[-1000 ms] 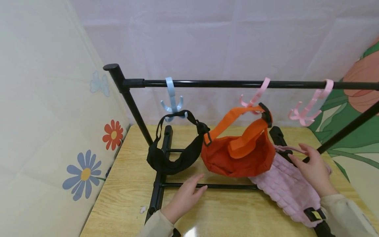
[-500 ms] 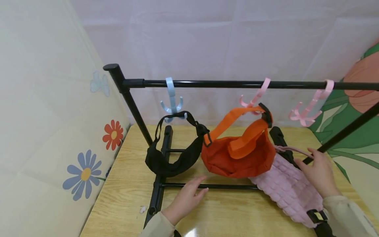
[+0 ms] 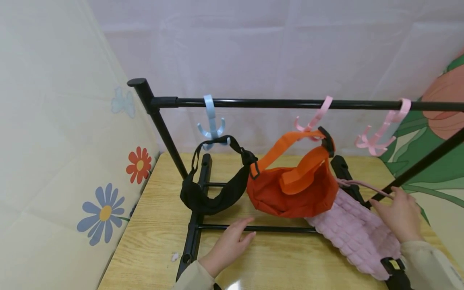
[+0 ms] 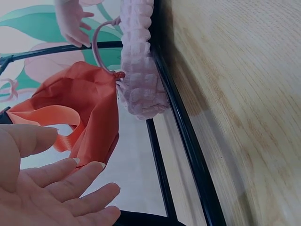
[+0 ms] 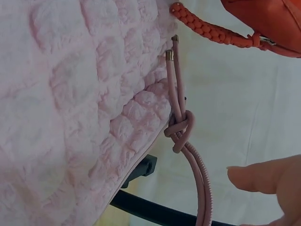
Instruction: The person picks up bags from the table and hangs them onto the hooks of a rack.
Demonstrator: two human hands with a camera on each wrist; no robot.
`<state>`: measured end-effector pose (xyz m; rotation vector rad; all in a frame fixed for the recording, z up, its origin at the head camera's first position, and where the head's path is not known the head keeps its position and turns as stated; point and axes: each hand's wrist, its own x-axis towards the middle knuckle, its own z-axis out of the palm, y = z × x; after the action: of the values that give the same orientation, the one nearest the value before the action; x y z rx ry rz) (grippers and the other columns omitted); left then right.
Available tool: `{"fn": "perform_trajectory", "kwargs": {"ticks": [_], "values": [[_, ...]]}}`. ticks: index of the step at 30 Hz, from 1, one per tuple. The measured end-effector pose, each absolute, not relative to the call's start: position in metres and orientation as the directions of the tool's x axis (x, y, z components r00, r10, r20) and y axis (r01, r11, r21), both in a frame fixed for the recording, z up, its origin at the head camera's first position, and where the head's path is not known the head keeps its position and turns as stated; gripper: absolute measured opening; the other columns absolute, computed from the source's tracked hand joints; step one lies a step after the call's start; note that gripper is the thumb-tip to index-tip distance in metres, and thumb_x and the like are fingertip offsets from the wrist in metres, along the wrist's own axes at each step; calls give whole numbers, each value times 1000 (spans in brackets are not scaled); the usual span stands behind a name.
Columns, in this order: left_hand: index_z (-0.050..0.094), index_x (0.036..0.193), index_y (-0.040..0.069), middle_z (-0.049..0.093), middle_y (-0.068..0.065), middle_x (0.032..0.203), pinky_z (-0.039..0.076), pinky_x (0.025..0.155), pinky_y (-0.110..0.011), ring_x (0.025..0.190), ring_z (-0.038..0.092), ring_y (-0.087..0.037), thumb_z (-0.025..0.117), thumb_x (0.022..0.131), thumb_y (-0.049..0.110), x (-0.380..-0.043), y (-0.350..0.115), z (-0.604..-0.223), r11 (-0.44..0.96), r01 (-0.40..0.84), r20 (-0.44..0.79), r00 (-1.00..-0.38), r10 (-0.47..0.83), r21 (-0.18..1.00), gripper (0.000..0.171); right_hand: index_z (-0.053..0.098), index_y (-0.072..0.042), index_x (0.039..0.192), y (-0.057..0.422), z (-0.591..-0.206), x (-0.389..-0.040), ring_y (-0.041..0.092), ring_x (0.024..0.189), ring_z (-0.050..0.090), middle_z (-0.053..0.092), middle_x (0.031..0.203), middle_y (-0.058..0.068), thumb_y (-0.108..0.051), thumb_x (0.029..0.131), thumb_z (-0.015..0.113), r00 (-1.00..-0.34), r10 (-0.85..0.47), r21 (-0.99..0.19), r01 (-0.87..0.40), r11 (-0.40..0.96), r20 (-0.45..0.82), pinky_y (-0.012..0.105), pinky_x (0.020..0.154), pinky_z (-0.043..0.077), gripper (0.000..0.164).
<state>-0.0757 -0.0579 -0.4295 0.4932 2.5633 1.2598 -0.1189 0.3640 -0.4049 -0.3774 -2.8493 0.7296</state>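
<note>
Right hand has shifted slightly rightward since the earlier frame. Head view: we see the pink quilted bag just right of the orange bag, its cord running to the right hand's fingertips; the left hand holds nothing below the orange bag. Left wrist: we note both hands' fingers relaxed. Right wrist: we record the right thumb straight, apart from the cord.

Left wall: blue flower, red flower, pale butterfly above both.
</note>
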Motion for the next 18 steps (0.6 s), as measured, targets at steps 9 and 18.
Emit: {"fn": "perform_trajectory", "kwargs": {"ticks": [9,18], "values": [[56,132,2,56,-15,133,42,100,-50,124,51,-33,60,98,22,-75,-59,-431,580,191,-67,-917,394,792,40,24,30,129,375,-408,-124,64,102,36,34,115,51,-25,94,61,-960,278,-503,236,832,10,70,81,35,74],[56,132,2,56,-15,134,41,101,-50,125,50,-33,60,98,21,-74,-60,-432,576,203,-53,-917,395,792,40,31,32,122,378,-411,-126,63,98,39,38,110,49,-24,92,64,-969,248,-457,222,861,-3,67,77,38,71]]}}
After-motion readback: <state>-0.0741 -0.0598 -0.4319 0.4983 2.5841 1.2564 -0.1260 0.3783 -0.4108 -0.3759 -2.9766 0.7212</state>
